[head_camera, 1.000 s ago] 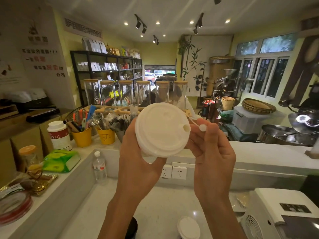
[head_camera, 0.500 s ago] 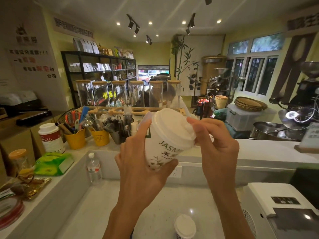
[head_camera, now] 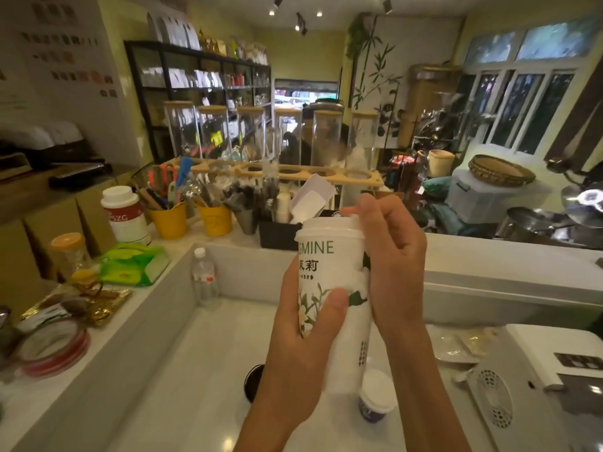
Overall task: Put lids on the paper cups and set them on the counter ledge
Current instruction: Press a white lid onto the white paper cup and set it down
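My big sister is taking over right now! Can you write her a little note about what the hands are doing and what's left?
Left hand: wrapped around the tall paper cup, holding it upright above the lower counter.
Right hand: fingers on the lid, palm against the cup's side.
Done: lid sits on this cup; whether it is fully snapped cannot be told.
Left: set the cup on the counter ledge. A small lidded cup stands on the lower counter; it may need moving up too.

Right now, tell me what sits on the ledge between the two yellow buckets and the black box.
In the head view, a small metal cup stuffed with dark-wrapped utensils stands between the yellow buckets and the black box; the ledge shows nothing else there.
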Action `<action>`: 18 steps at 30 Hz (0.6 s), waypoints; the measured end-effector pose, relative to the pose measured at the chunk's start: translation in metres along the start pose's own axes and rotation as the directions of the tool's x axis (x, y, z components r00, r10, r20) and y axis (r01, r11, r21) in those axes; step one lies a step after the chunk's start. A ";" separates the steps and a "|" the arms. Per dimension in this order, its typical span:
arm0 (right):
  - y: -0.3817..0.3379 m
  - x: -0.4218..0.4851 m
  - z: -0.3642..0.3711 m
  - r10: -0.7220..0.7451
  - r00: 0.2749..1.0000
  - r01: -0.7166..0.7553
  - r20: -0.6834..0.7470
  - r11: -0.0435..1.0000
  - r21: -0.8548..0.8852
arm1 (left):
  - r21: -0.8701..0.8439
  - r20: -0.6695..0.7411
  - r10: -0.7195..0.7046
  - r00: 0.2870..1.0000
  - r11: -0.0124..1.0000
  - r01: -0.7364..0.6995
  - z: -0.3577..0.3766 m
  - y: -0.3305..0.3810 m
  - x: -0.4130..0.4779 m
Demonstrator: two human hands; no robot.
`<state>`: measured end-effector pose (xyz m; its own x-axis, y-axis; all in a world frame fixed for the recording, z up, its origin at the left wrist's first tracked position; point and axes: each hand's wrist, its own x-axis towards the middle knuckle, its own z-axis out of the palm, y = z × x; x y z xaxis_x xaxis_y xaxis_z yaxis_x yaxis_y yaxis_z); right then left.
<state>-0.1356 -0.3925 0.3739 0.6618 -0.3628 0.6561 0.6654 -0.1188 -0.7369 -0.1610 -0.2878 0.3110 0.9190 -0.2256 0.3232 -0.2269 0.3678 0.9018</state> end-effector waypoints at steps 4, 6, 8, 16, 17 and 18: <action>0.013 -0.010 0.039 0.076 0.997 -0.077 0.017 0.995 0.060 | 0.075 -0.011 0.014 1.000 0.997 -0.013 -0.043 0.007 -0.002; 0.020 -0.015 0.064 0.088 0.996 -0.089 0.023 0.995 0.051 | 0.105 -0.029 0.008 1.000 0.994 -0.005 -0.069 0.008 0.001; 0.032 -0.021 0.090 0.153 0.985 -0.155 0.074 0.988 0.023 | 0.159 -0.079 0.005 0.997 0.987 0.008 -0.100 0.001 0.007; 0.100 -0.068 0.149 0.620 0.571 -0.736 0.538 0.677 0.001 | 0.364 -0.178 0.041 0.983 0.931 0.027 -0.235 -0.065 0.010; 0.107 -0.076 0.151 0.638 0.526 -0.772 0.563 0.635 0.002 | 0.361 -0.173 0.030 0.984 0.932 0.036 -0.244 -0.069 0.008; 0.114 -0.085 0.152 0.662 0.485 -0.800 0.572 0.600 -0.017 | 0.362 -0.169 0.015 0.985 0.931 0.048 -0.252 -0.073 0.005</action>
<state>-0.0638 -0.2349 0.2587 0.9586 0.2740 -0.0767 -0.1358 0.2035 -0.9696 -0.0587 -0.0886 0.1742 0.9569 -0.0642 0.2831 -0.2834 0.0053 0.9590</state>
